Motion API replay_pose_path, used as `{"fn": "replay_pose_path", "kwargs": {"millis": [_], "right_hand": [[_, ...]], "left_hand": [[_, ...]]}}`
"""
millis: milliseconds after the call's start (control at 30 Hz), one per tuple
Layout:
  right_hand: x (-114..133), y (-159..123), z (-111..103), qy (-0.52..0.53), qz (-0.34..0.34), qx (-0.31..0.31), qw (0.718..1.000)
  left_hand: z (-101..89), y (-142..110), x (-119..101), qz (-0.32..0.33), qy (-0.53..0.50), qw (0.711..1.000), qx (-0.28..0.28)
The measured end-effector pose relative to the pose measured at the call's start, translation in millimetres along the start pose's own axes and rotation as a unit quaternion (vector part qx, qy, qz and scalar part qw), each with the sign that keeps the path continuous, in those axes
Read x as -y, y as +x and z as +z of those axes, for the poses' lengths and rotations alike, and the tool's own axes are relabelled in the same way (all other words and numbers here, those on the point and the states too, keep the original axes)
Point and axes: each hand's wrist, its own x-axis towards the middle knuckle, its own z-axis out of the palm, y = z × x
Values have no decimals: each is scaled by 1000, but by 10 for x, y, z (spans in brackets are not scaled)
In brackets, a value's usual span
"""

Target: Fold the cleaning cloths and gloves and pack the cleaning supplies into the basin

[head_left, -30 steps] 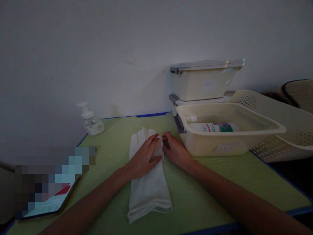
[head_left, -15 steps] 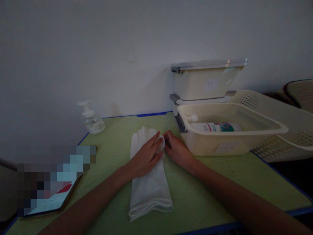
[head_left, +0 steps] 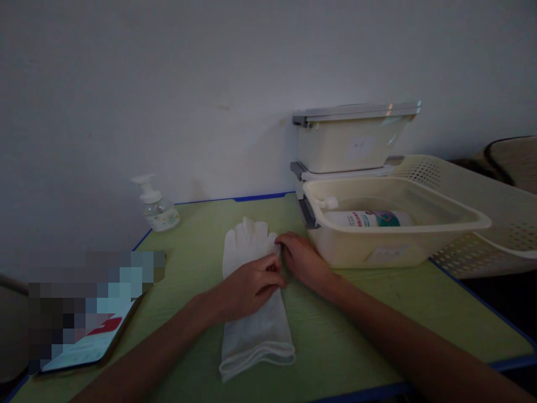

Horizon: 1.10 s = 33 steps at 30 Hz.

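Note:
A white long-cuffed glove [head_left: 258, 336] lies flat on the green tabletop, its fingers toward the wall and its cuff toward me. The cuff shows more than one layer of edge, so I cannot tell whether it is one glove or two stacked. My left hand [head_left: 254, 282] rests over its middle, fingers curled and closed at the glove's right edge. Beside the same edge, higher up near the glove's fingers, my right hand [head_left: 300, 256] is closed with its fingertips on the material. Part of the glove is hidden under my left hand.
A pump bottle [head_left: 161, 215] stands at the back left. A tablet-like screen [head_left: 90, 341], partly blurred, lies at left. To the right, a cream bin [head_left: 381, 246] holds a labelled bottle [head_left: 361, 218]. Behind it is a lidded box [head_left: 335, 145]; a perforated basket [head_left: 465, 187] stands farther right.
My left hand has slid down the glove toward me, and its stretched fingers have curled in at the right edge. My right hand has shifted slightly, staying by the glove's upper right edge.

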Motion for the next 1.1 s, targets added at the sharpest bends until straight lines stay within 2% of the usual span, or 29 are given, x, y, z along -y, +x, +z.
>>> {"fn": "replay_pose_path", "kwargs": {"millis": [133, 400, 600, 667, 900, 1100], "right_hand": [[1, 0, 19, -20, 7, 2, 1000], [13, 4, 26, -36, 15, 10, 999], [15, 4, 26, -36, 15, 9, 999], [24, 2, 19, -36, 15, 9, 999], [54, -14, -1, -38, 17, 9, 999], [44, -11, 5, -40, 17, 12, 999]], "left_hand": [[27, -6, -20, 12, 0, 1000, 22], [13, -20, -6, 34, 24, 999, 21], [5, -27, -66, 19, -17, 999, 27], [0, -33, -121, 17, -31, 998, 42], [12, -84, -332, 38, -89, 984, 149], [8, -83, -387, 39, -148, 977, 152]]}}
